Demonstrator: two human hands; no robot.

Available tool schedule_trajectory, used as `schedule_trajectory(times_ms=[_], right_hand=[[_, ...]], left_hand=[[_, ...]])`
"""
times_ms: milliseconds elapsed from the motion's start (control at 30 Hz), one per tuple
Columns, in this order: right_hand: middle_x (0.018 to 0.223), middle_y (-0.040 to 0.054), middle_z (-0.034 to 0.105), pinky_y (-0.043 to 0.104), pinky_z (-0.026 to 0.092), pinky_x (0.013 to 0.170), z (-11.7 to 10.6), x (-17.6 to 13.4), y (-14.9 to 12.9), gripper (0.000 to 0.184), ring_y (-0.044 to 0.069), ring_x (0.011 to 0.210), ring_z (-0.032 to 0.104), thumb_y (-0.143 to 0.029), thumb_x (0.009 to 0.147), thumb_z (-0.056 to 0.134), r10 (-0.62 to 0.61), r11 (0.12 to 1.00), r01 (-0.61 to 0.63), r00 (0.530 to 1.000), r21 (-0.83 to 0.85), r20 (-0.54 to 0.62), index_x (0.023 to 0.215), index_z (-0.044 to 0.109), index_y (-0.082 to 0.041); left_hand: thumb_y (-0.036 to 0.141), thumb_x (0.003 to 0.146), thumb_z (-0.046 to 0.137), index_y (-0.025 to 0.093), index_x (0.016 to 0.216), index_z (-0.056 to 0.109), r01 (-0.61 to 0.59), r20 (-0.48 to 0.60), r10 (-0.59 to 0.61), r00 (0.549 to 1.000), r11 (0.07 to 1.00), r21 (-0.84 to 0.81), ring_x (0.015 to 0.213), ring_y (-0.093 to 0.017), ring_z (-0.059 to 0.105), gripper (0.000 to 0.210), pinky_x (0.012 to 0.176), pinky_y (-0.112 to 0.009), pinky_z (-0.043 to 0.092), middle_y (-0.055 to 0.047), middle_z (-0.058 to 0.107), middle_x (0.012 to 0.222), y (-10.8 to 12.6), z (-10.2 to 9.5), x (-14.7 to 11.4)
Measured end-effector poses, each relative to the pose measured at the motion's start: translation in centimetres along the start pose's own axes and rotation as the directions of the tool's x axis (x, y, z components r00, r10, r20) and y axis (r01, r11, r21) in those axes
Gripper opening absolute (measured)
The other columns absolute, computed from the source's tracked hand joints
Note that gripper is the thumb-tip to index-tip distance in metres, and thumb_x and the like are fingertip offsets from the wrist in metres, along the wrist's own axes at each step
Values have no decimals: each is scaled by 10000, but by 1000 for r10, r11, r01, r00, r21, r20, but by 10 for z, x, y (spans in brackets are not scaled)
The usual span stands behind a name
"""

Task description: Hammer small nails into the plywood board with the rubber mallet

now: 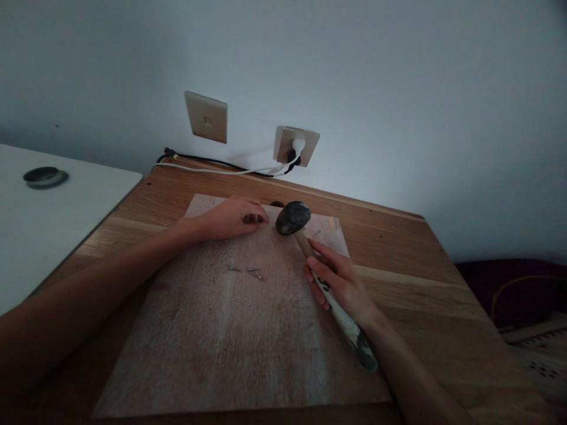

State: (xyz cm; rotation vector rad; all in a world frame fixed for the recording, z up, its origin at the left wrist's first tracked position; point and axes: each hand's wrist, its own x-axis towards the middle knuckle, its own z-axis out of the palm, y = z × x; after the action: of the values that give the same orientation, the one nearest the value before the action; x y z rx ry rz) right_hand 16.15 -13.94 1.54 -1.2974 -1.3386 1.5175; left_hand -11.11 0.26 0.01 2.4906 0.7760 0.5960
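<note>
My right hand [339, 277] is wrapped around the handle of a mallet [293, 218] with a dark head and a worn, paint-marked handle. The mallet head hangs over the far part of a thin wooden board [212, 342]. Just left of that head, my left hand [234, 217] is closed with its fingertips pinched together near the board's far edge. What sits in the pinch is too small to make out. Several loose nails [255, 273] lie on the board between my hands, and a small nail-like piece [318, 232] shows to the right of the mallet head.
Under the board is a wooden table [394, 260] against a white wall. White and black cables [212, 170] run along its back edge to a wall socket [297, 146]. A white surface [66, 218] with a round dark grommet [42, 175] adjoins on the left.
</note>
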Motion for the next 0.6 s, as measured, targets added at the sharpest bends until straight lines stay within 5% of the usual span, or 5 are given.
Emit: schedule_trajectory(times_ms=[233,600], right_hand=[[705,-31,580,197,352,292,7,15,-21,559,76,373,464,-497,918,694,-14,1000,15,999,-26,48,1393,631,-208],[708,-30,584,187,326,307,16,28,-26,480,70,390,462,-486,929,675,15,998,-7,993,-65,121,1319,649,-207]], left_hand=[[242,887,677,180,986,736,137,-35,-141,989,985,-106,814,-169,710,131,772,-272,520,-32,771,900,2,3,-1],[340,848,733,207,1385,531,164,-63,-186,980,952,-257,868,-210,740,589,784,-312,542,-75,781,1038,-8,12,-2]])
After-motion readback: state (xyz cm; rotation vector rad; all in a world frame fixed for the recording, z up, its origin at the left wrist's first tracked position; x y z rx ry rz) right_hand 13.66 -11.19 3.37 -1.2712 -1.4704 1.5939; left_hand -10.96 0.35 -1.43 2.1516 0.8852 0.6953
